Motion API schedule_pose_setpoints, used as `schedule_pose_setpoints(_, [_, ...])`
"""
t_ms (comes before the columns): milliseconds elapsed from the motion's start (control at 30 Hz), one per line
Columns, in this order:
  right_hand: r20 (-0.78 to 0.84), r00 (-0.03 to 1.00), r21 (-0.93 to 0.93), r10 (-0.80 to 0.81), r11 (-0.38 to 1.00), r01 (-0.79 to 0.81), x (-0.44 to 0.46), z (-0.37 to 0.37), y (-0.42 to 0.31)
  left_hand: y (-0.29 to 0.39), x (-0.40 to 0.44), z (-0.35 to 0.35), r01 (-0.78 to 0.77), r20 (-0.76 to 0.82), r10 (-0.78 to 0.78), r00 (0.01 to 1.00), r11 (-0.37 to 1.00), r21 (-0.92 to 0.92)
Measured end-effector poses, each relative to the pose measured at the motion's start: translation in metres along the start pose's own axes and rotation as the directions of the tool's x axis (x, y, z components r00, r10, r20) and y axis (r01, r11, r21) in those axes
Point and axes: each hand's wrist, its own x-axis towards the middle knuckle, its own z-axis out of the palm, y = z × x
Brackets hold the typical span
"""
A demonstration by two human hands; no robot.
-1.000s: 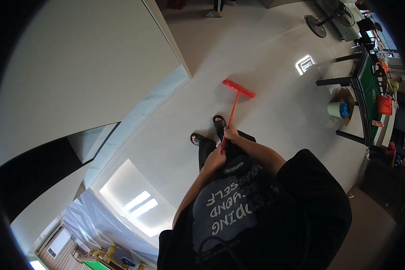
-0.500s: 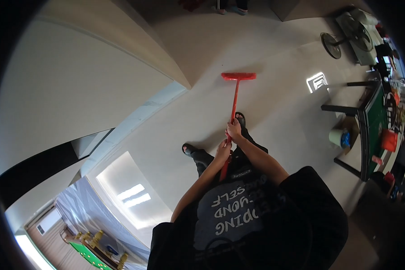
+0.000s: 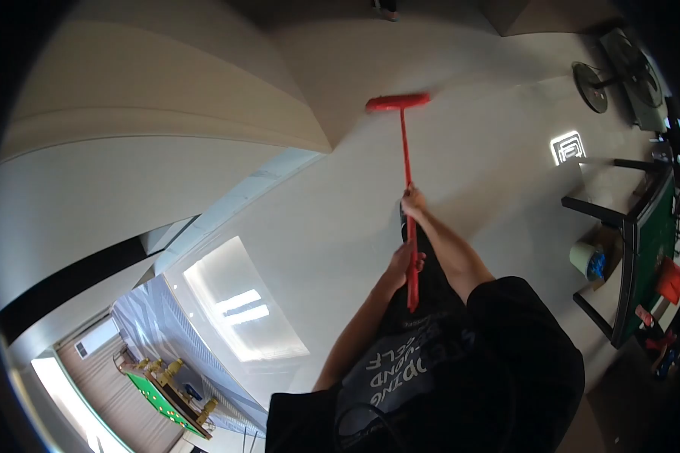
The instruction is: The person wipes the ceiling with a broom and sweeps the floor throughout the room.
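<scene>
A red broom (image 3: 408, 155) with a long handle and a wide head (image 3: 397, 102) reaches forward from my body, its head at the floor ahead. My right hand (image 3: 413, 201) is wrapped round the middle of the handle. Lower down, near the handle's end, my left hand (image 3: 405, 264) holds it, with some fingers showing past the right side. The end of the handle points back at my dark shirt (image 3: 461, 370).
Pale, shiny floor (image 3: 310, 219) surrounds me. A wall corner (image 3: 321, 140) juts in at the left. To the right are a green-topped table (image 3: 650, 234), a bin (image 3: 584, 259) and a standing fan (image 3: 591, 87). Another person's foot (image 3: 387, 13) shows at the top.
The broom head has moved farther forward. Both hands have moved out from my body and stand farther apart on the handle. My view has shifted, and less of the other person shows.
</scene>
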Motion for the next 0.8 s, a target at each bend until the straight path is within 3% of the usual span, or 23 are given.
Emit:
schedule_pose_setpoints(133, [-0.018,0.998,0.028,-0.065,0.997,0.066,0.018,-0.045,-0.059,-0.001,-0.005,0.029,-0.203,-0.029,0.204,0.979,0.979,0.019])
schedule_pose_setpoints(233, [0.002,0.996,0.138,-0.089,0.987,0.088,0.009,-0.060,-0.072,-0.006,-0.017,0.042,-0.232,-0.084,0.240,0.967,0.968,0.096])
schedule_pose_setpoints(300, [0.075,0.997,0.219,-0.011,0.976,-0.006,-0.017,-0.066,-0.070,-0.023,-0.034,0.040,-0.289,-0.062,0.294,0.954,0.954,0.076])
schedule_pose_setpoints(367, [0.116,0.992,0.196,0.049,0.978,-0.071,-0.045,-0.062,-0.053,-0.052,-0.052,0.032,-0.285,-0.066,0.302,0.951,0.938,0.198])
schedule_pose_setpoints(500, [0.122,0.988,0.032,0.096,0.994,-0.101,-0.088,-0.060,-0.028,-0.107,-0.045,0.015,-0.273,-0.158,0.309,0.938,0.938,0.215])
schedule_pose_setpoints(567, [-0.016,0.982,-0.194,-0.186,0.964,0.179,-0.065,-0.032,0.014,-0.094,-0.051,0.025,-0.247,-0.239,0.335,0.912,0.910,0.334])
schedule_pose_setpoints(633, [0.163,0.986,-0.055,0.030,0.998,-0.021,-0.044,-0.033,0.010,-0.060,-0.058,0.049,-0.178,-0.259,0.286,0.923,0.911,0.371])
schedule_pose_setpoints(700, [0.219,0.970,-0.001,0.109,0.994,-0.112,-0.038,-0.069,-0.038,-0.046,-0.036,0.054,-0.100,-0.288,0.230,0.930,0.910,0.402])
schedule_pose_setpoints(733, [0.274,0.945,0.053,0.178,0.979,-0.199,-0.031,-0.080,-0.061,-0.057,-0.004,0.042,-0.297,-0.122,0.592,0.796,0.559,0.774])
schedule_pose_setpoints(767, [0.245,0.954,0.032,0.172,0.982,-0.185,-0.019,-0.071,-0.071,-0.060,0.015,0.025,-0.351,0.192,0.782,0.593,0.037,0.935])
schedule_pose_setpoints(800, [0.140,0.990,-0.048,0.009,0.999,-0.002,0.005,-0.052,-0.051,-0.048,0.027,0.029,-0.369,0.188,0.767,0.614,0.069,0.927])
